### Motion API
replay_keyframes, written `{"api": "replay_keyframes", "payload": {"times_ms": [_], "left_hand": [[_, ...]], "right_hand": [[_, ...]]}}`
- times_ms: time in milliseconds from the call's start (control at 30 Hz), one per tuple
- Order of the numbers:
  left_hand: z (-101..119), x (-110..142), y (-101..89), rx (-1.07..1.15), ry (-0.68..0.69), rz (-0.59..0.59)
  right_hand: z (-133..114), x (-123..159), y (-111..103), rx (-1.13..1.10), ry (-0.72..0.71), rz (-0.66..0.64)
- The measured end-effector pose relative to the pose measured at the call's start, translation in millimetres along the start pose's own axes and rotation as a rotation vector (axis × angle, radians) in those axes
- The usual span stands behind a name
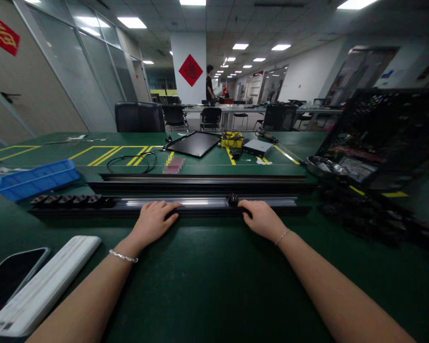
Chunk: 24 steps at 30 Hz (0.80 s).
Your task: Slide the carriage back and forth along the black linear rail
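Note:
A long black metal rail (164, 212) lies across the green bench in front of me, with a shiny metal strip (175, 203) along its top. My left hand (153, 220) lies curled over its near edge, and my right hand (261, 219) grips it further right. A small black knob (233, 200) sits on the strip just beyond my right fingertips. Several black blocks (69, 200) stand in a row on the rail's left end. A second black rail (200, 183) runs parallel behind it.
A blue plastic tray (35, 180) sits left, near a phone (10, 276) and a white bar-shaped pad (43, 286). Further back lie a black panel (193, 144), a coiled cable (132, 163) and a grey box (257, 147). A black mesh crate (382, 138) and metal bowl (325, 166) stand right.

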<state>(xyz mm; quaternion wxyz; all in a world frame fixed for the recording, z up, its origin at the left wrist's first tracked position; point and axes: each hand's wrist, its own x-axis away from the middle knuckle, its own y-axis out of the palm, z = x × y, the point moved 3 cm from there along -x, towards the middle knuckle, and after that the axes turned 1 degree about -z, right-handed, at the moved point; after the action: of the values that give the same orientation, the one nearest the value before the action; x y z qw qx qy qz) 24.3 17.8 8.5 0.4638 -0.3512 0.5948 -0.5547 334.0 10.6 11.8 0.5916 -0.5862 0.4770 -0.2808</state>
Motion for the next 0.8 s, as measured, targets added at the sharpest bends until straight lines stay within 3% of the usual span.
{"api": "replay_keyframes", "payload": {"times_ms": [800], "left_hand": [[-2, -1, 2.4, 0.001, 0.011, 0.002]], "right_hand": [[15, 7, -2, 0.003, -0.041, -0.068]]}}
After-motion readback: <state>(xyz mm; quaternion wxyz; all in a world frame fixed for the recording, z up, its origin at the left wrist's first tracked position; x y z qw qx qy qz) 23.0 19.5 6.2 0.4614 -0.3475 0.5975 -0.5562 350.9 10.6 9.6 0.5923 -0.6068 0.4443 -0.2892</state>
